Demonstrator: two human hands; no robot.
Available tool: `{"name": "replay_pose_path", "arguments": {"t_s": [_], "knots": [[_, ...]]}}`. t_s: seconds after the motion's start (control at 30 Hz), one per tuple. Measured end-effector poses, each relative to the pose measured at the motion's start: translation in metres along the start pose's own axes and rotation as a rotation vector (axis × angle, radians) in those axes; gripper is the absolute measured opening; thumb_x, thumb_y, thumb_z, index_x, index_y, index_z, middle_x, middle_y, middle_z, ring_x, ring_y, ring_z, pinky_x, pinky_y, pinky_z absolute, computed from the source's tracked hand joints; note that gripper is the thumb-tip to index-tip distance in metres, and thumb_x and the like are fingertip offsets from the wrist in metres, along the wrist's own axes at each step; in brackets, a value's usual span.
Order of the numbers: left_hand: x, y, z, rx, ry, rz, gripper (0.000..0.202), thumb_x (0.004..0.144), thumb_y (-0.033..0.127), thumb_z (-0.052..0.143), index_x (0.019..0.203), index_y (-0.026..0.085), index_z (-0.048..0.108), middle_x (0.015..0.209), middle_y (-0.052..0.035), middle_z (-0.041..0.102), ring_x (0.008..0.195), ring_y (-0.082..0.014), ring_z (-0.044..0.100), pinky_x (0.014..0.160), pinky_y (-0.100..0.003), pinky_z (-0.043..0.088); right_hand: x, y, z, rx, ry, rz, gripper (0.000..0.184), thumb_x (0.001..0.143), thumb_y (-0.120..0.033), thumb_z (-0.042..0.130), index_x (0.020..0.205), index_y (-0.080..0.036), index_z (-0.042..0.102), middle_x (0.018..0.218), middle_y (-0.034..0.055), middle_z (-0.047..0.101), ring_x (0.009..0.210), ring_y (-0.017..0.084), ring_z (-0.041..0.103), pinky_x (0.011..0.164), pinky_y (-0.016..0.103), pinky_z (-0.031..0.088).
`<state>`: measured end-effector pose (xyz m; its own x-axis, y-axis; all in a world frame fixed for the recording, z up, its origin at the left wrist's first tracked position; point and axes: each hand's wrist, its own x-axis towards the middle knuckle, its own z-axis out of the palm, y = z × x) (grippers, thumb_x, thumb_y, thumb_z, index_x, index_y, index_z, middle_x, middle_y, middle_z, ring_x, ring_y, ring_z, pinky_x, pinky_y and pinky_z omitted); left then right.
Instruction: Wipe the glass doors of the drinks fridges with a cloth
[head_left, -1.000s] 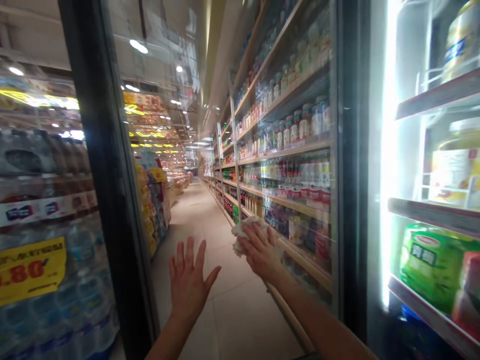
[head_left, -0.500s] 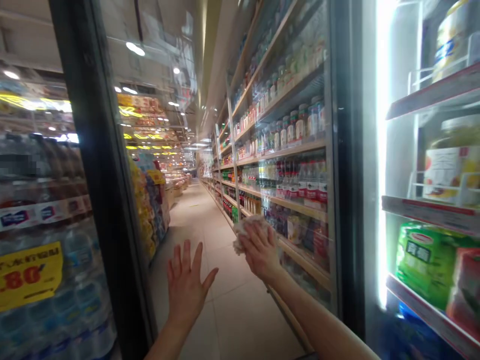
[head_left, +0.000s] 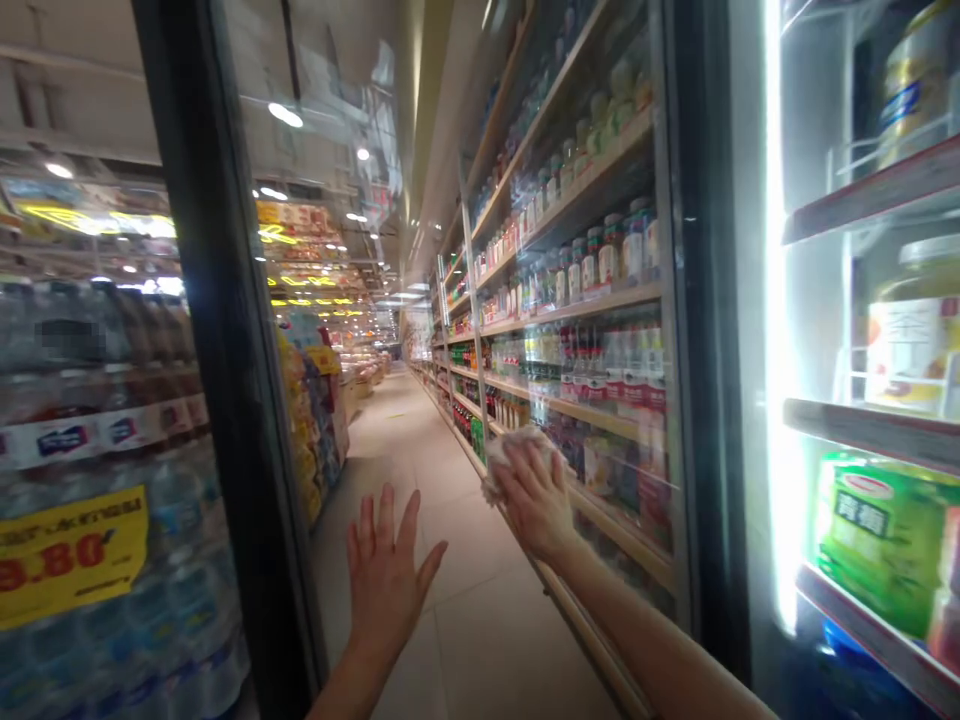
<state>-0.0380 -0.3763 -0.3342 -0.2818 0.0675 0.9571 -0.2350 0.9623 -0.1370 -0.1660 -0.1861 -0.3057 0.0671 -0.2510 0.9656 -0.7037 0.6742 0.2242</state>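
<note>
A see-through glass door with a dark frame point(head_left: 225, 400) stands open in front of me. My right hand point(head_left: 534, 505) presses a pale, crumpled cloth point(head_left: 501, 458) against the glass, its fingers spread over the cloth. To the left and a little lower, my left hand point(head_left: 386, 580) has its fingers apart and its palm towards the pane, holding nothing. It appears to rest on the glass, though contact is hard to confirm. Shelves of bottled drinks point(head_left: 592, 265) show in the glass, behind the right hand.
On the right are lit cooler shelves point(head_left: 870, 420) with bottles and a green pack point(head_left: 874, 540). Stacked water bottles point(head_left: 180, 590) with a yellow price sign point(head_left: 71, 555) stand left of the door. A tiled aisle floor point(head_left: 382, 430) shows through the pane.
The whole scene has shifted slightly to the right in the view. Both hands and the cloth keep nearly the same place on the door; the left hand stays spread.
</note>
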Motion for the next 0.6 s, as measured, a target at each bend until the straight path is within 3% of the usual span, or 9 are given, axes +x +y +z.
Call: {"name": "replay_pose_path", "arguments": {"t_s": [0.1, 0.27, 0.33, 0.4, 0.5, 0.6], "knots": [[0.004, 0.0, 0.0, 0.003, 0.006, 0.005, 0.068, 0.085, 0.038, 0.052, 0.144, 0.02, 0.024, 0.149, -0.0184, 0.025, 0.139, -0.0353, 0.015, 0.106, -0.059, 0.024, -0.003, 0.013, -0.002, -0.008, 0.006, 0.0, 0.039, 0.084, -0.024, 0.047, 0.123, -0.028, 0.052, 0.129, 0.005, 0.055, 0.135, 0.02, 0.028, 0.113, 0.046, 0.008], [0.016, -0.001, 0.0, 0.014, 0.038, 0.03, 0.062, 0.086, 0.037, 0.051, 0.141, 0.015, 0.031, 0.146, -0.0206, 0.031, 0.14, -0.0328, 0.017, 0.107, -0.057, 0.022, -0.017, 0.105, -0.02, -0.177, 0.192, 0.524, 0.054, 0.088, -0.028, 0.033, 0.14, -0.014, 0.032, 0.133, 0.018, 0.048, 0.135, 0.029, 0.029, 0.105, 0.058, 0.02], [0.02, -0.002, 0.0, 0.015, 0.04, 0.036, 0.062, 0.086, 0.038, 0.051, 0.14, 0.015, 0.032, 0.146, -0.0206, 0.031, 0.14, -0.0326, 0.015, 0.108, -0.057, 0.021, -0.014, 0.115, -0.021, -0.178, 0.235, 0.625, 0.058, 0.087, -0.029, 0.031, 0.142, -0.01, 0.027, 0.135, 0.0204, 0.045, 0.135, 0.031, 0.028, 0.103, 0.059, 0.023], [0.023, -0.002, 0.0, 0.014, 0.045, 0.043, 0.063, 0.086, 0.038, 0.052, 0.141, 0.015, 0.031, 0.145, -0.0205, 0.032, 0.14, -0.0324, 0.015, 0.108, -0.057, 0.021, -0.007, 0.1, -0.017, -0.154, 0.221, 0.549, 0.058, 0.087, -0.028, 0.033, 0.142, -0.012, 0.027, 0.136, 0.0187, 0.045, 0.136, 0.029, 0.027, 0.105, 0.057, 0.023], [0.025, -0.003, 0.0, 0.011, 0.053, 0.057, 0.067, 0.085, 0.039, 0.052, 0.143, 0.016, 0.026, 0.145, -0.0206, 0.032, 0.14, -0.0323, 0.015, 0.108, -0.057, 0.022, 0.003, 0.065, -0.007, -0.106, 0.165, 0.318, 0.057, 0.086, -0.024, 0.037, 0.142, -0.018, 0.03, 0.139, 0.0132, 0.044, 0.137, 0.026, 0.025, 0.109, 0.053, 0.019], [0.027, -0.004, -0.002, 0.011, 0.047, 0.055, 0.07, 0.086, 0.04, 0.051, 0.145, 0.017, 0.021, 0.147, -0.0201, 0.029, 0.14, -0.0326, 0.014, 0.108, -0.057, 0.021, 0.001, 0.064, -0.008, -0.092, 0.11, 0.244, 0.056, 0.085, -0.022, 0.038, 0.141, -0.022, 0.033, 0.14, 0.0102, 0.043, 0.137, 0.024, 0.026, 0.11, 0.052, 0.017]]}}
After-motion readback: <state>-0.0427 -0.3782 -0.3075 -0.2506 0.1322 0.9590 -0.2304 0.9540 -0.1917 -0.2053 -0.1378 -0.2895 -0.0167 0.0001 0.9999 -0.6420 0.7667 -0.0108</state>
